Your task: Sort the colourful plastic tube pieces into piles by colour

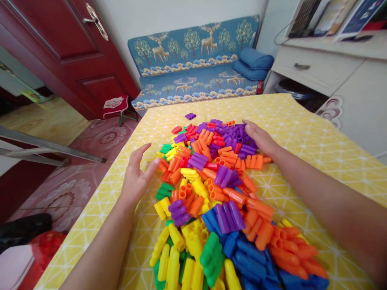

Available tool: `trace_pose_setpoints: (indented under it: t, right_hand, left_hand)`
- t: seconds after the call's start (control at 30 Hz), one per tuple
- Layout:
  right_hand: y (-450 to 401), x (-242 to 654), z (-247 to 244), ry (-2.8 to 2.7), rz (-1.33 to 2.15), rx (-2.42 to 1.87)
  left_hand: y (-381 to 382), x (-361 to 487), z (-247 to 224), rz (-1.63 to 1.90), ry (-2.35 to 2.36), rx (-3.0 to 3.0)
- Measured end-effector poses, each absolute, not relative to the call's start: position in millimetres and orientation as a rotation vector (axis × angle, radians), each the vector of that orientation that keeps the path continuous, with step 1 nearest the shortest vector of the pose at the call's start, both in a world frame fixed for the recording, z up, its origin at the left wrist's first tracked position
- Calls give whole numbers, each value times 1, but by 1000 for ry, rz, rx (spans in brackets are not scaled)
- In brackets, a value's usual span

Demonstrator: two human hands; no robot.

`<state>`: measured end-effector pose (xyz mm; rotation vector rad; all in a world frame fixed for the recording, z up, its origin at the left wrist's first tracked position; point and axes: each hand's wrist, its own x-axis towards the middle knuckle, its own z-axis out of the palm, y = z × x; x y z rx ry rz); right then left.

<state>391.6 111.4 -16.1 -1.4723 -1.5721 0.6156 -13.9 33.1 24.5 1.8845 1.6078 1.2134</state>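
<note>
Blue sofa (196, 72) | yellow tablecloth (314, 133), plastic pieces (225, 177) | left hand (136, 173), right hand (260, 139): each grip wide

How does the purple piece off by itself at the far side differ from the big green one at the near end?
The lone purple piece lies on the yellow tablecloth, apart from the pile; the near green piece sits on top of it.
The purple piece looks small, the green piece much larger, though the green one is nearer the camera.
Both look like rounded tubes joined side by side.
</note>
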Motion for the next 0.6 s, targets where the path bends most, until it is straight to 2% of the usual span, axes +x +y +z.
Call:
trace_pose_setpoints:
  t: [0.2,0.43,0.6]
  right_hand:
    - [160,343,-4,-1733,891,-1098]
    - [126,315,4,-1818,1027,-995]
    - [147,324,-1,-1593,837,-1114]
  left_hand:
    - [43,-8,3,1001,1508,1922]
    - [44,-9,2,976,1478,1945]
    - [42,-12,-2,995,1466,1880]
